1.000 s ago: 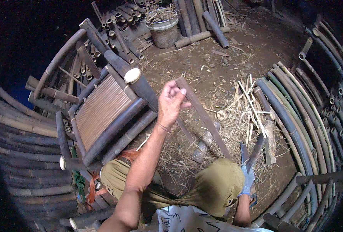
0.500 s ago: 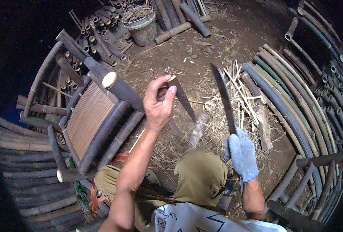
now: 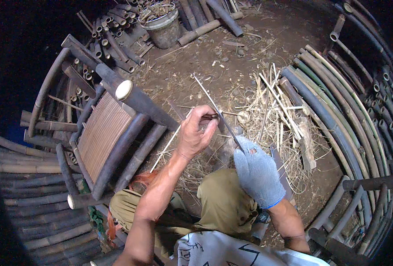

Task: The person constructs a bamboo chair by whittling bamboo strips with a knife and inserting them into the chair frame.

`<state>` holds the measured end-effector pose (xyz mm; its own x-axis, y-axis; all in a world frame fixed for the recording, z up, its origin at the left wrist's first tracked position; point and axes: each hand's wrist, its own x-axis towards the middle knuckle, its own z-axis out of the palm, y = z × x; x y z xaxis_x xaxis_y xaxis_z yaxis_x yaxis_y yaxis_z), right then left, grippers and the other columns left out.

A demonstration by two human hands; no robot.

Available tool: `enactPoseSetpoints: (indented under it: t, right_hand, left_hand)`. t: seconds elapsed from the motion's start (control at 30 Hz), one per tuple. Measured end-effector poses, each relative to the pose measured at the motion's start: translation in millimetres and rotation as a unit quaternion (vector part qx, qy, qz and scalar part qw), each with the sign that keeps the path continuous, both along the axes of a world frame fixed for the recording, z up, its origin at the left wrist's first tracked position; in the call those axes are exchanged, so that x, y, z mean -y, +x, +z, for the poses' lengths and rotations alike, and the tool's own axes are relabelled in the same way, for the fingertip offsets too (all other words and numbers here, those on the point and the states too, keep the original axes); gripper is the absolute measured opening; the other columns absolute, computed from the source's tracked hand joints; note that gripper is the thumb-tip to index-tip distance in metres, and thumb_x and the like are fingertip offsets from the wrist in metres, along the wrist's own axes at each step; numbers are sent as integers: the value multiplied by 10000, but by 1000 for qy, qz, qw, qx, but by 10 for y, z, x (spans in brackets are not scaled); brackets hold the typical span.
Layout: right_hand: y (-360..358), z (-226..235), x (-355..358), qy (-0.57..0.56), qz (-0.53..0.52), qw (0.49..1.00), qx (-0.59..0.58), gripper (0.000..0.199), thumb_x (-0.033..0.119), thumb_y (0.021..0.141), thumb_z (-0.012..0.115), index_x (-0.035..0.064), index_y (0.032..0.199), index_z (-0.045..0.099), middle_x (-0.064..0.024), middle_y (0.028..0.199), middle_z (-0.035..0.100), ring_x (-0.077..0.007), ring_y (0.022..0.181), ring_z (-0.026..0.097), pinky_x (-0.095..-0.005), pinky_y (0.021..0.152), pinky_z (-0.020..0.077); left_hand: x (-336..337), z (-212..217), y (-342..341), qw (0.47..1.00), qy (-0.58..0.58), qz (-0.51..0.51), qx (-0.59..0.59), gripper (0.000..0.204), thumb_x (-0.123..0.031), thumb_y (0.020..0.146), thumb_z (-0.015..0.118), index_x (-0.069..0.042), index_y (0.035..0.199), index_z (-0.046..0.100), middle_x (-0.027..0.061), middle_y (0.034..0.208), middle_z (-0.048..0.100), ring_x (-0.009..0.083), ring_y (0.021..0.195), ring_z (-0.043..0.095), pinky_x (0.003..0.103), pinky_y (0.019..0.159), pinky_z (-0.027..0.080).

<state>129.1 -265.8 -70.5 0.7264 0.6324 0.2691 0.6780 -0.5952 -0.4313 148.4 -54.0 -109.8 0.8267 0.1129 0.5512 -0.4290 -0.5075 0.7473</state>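
My bare left hand (image 3: 199, 133) pinches a dark bamboo piece (image 3: 214, 116) between thumb and fingers, in front of my knees. Most of that piece is hidden by the hand and the blade. On my right hand (image 3: 259, 173) is a grey-blue knitted glove with a small hole, its fingers closed round the handle of a long knife (image 3: 209, 98). The handle itself is hidden in the glove. Seen nearly edge-on, the blade slants up and left, passing right beside the left fingertips at the bamboo piece. Whether blade and bamboo touch I cannot tell.
A bamboo chair (image 3: 105, 133) with a slatted seat stands at left. Pale shavings (image 3: 267, 119) litter the ground ahead. Long bamboo poles (image 3: 325, 106) lie stacked at right. At the back are a bucket (image 3: 165, 33) of scraps and cut bamboo tubes (image 3: 112, 33).
The knife has swung from upright at the right to a leftward slant, as my right hand moved left and inward. My left hand has come down and right, toward the blade.
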Motion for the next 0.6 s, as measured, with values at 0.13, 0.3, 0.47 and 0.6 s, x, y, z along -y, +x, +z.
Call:
enactPoseSetpoints:
  t: [0.13, 0.3, 0.47, 0.6]
  right_hand:
    - [-42, -11, -49, -24, -15, 998, -49, 165, 147, 924, 533, 37, 1006, 623, -149, 1125, 622, -315, 936, 660, -412, 717, 583]
    - [-67, 20, 3, -30, 11, 999, -6, 189, 178, 943, 513, 43, 1035, 609, -147, 1068, 615, -316, 912, 656, -421, 674, 582]
    - [-88, 124, 25, -65, -11, 995, -72, 207, 199, 962, 493, 56, 1078, 587, -148, 1028, 613, -316, 884, 655, -432, 647, 574]
    - [-87, 86, 17, -40, -19, 995, -84, 186, 179, 958, 491, 39, 1046, 576, -151, 973, 615, -318, 840, 662, -425, 630, 566]
  left_hand:
    - [19, -4, -47, 1000, 15, -8, -3, 296, 60, 842, 658, -14, 1104, 541, 84, 992, 642, 161, 905, 681, 297, 786, 581]
    - [49, -21, -47, 999, 32, 5, 16, 285, 63, 832, 668, -16, 1078, 547, 69, 945, 636, 148, 833, 662, 287, 739, 560]
    - [96, 14, -62, 1000, 29, 4, 4, 291, 63, 819, 679, -22, 1064, 548, 73, 914, 628, 150, 827, 656, 279, 719, 547]
    - [90, 19, -53, 999, 51, -1, 18, 300, 55, 818, 689, -24, 1069, 543, 77, 921, 624, 154, 822, 653, 279, 711, 542]
